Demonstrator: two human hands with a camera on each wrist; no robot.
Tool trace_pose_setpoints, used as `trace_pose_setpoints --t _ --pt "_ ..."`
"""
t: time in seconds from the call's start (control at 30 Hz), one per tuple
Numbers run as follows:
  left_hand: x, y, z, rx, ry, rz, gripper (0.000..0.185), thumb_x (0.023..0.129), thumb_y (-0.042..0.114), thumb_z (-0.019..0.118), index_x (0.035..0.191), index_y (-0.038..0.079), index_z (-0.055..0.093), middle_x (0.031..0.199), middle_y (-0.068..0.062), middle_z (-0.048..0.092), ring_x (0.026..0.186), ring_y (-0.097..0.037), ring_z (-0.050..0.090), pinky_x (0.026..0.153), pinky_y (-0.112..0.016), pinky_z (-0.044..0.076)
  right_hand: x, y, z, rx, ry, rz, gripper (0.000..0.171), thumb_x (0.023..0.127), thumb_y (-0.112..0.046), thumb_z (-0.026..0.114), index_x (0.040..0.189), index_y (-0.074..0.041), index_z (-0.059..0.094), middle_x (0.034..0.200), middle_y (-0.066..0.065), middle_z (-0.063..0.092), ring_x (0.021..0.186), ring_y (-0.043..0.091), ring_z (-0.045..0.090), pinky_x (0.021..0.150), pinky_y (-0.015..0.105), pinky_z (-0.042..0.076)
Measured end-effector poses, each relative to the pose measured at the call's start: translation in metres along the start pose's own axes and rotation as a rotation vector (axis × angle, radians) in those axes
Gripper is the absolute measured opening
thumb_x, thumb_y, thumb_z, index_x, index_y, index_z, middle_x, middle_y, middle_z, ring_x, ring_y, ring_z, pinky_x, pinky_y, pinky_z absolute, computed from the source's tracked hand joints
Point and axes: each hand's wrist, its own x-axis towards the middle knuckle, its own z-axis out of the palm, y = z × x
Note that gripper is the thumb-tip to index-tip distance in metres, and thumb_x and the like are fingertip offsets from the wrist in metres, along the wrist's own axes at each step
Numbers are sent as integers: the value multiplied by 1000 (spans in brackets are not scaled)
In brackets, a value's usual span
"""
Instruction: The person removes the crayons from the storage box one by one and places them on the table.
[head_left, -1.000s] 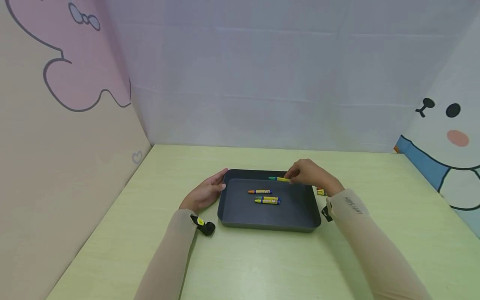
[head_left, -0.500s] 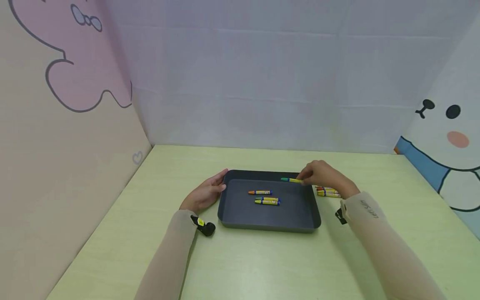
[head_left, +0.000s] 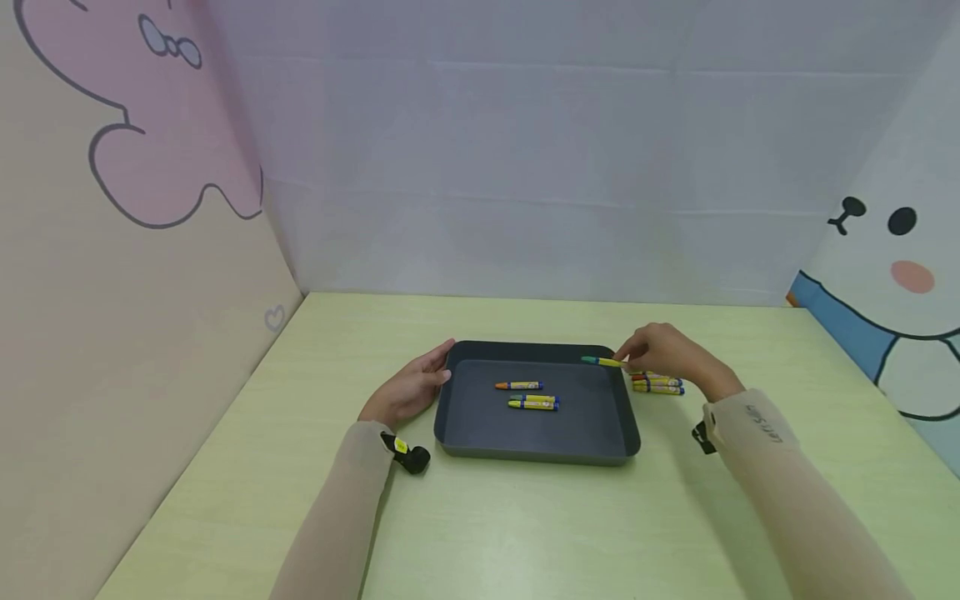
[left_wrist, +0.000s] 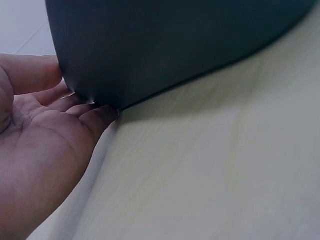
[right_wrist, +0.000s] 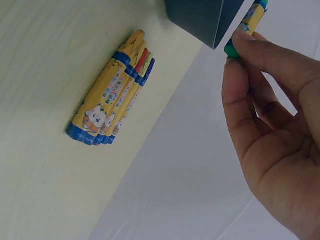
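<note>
My right hand (head_left: pixel 667 354) pinches a green crayon (head_left: pixel 597 361) between thumb and fingertips, holding it level over the far right corner of the dark grey tray (head_left: pixel 480 437). In the right wrist view, the crayon's yellow wrapper and green end (right_wrist: pixel 231 51) show at the fingertips. My left hand (head_left: pixel 408 387) holds the tray's left side, thumb at the rim and fingers low against the outer wall, as the left wrist view shows. Inside the tray lie an orange crayon (head_left: pixel 519 386), a yellow crayon (head_left: pixel 533 406) and, right behind it, a greenish crayon (head_left: pixel 534 397).
Just right of the tray, a small bundle of several crayons (right_wrist: pixel 107 95) lies side by side on the pale wooden table (head_left: pixel 525 533). A white cloth backdrop (head_left: pixel 480 167) stands behind the table, with cartoon-printed panels at both sides.
My right hand has moved right with the green crayon, from above the tray's interior to its far right corner. The crayon bundle beside the tray has come into view. The left hand stays put.
</note>
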Motion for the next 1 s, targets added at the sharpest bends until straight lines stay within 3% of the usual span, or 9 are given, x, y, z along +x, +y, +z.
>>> trace_pose_setpoints --t 1.0 --pt "0 1 1 5 3 -9 70 99 -5 37 156 14 1 163 -1 -10 149 -20 -14 121 -40 -2 -29 43 -4 -19 42 42 20 87 -2 63 104 3 73 103 22 69 92 37 64 74 43 55"
